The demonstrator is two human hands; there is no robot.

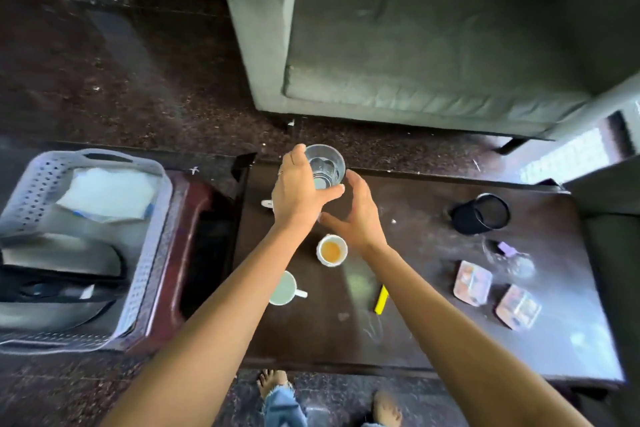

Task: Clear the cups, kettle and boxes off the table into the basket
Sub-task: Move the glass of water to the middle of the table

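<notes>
My left hand (298, 191) grips a clear glass (327, 168) above the far edge of the dark table (426, 315). My right hand (356, 215) hovers open just right of the glass, fingers relaxed, holding nothing. Below them stand a white cup with brown liquid (331, 250) and a pale green mug (284, 288). A black cup (481, 213) stands at the right. Two small boxes (472, 282) (518, 306) lie near the right edge. The grey perforated basket (152, 239) sits to the left and holds a dark kettle (62, 274) and a white packet (107, 192).
A yellow marker (382, 299) lies on the table by my right forearm. A small purple object (507, 248) lies beside the boxes. The basket rests on a reddish-brown stand (180, 253). A grey sofa (433, 45) stands behind the table. My bare feet (273, 383) are at the near edge.
</notes>
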